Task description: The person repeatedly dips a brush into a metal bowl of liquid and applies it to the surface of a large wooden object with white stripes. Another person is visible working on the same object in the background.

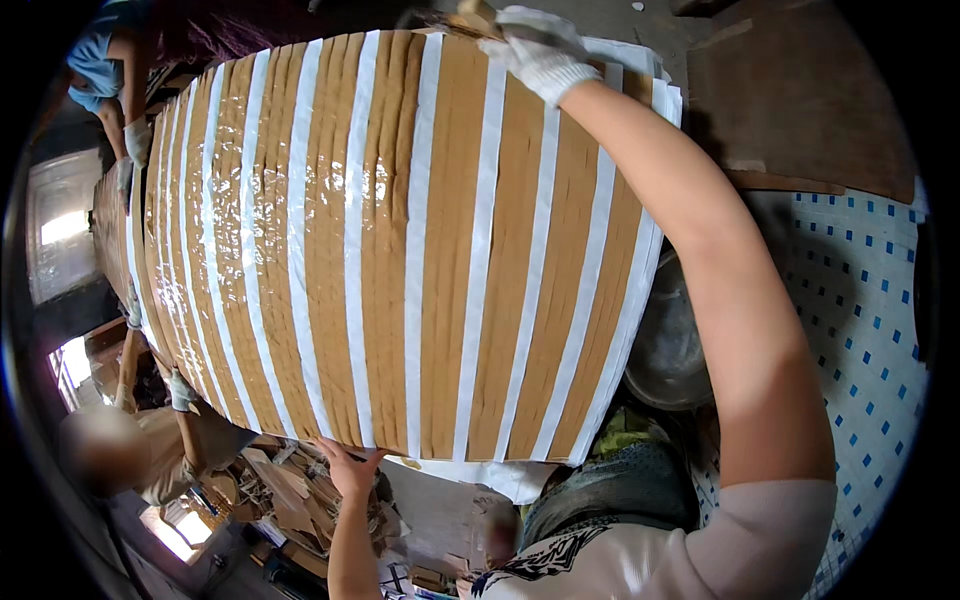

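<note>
A large stack point(390, 250) of brown layers with white stripes between them spreads before me. Its left part shines as if covered in clear film or something wet. My right hand point(535, 50), in a white knitted glove, is closed at the stack's far edge around a tool point(475, 18) with a tan block and a dark part; blur and the frame edge hide its kind. My left hand point(347, 468) is bare, fingers and thumb spread, touching the stack's near edge. The fingertips are partly hidden there.
Gloved hands of co-workers point(136, 142) point(181, 390) are at the stack's left end. A brown board point(800, 90) lies at the far right, above a blue-dotted white floor point(850, 270). A round grey basin point(668, 335) stands beside my arm. Scrap pieces point(300, 500) lie lower left.
</note>
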Demonstrator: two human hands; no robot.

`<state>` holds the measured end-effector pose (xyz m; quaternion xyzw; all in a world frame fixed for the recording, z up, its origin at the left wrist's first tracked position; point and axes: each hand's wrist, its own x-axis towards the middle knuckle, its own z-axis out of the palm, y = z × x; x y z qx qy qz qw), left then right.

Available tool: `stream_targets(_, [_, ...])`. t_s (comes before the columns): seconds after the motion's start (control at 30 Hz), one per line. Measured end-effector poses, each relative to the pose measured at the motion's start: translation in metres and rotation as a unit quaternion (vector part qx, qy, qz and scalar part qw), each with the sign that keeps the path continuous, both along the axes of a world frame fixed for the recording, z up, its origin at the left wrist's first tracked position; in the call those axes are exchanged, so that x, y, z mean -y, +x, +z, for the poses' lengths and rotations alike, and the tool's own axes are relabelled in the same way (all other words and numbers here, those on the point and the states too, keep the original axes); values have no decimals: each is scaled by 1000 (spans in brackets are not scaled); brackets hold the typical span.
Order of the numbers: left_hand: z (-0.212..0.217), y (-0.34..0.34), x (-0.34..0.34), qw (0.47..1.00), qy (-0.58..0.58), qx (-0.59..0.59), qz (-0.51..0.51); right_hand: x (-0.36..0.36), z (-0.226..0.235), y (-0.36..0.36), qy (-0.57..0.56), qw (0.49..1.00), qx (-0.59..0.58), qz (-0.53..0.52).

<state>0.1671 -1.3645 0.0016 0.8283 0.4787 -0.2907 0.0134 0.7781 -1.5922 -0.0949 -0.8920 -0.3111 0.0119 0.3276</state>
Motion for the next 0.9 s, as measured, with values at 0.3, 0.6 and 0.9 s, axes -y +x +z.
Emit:
stream_targets(0.3, [-13, -10, -7, 998, 41, 20, -42, 17, -33, -20, 101, 988, -89, 77])
stream_targets(0.6, [1, -8, 0, 999, 7, 5, 34, 21, -4, -44, 1, 991, 92, 94])
stream_targets(0.9, [-8, -14, -4, 998, 43, 37, -12, -6, 53, -82, 108, 992, 33, -48])
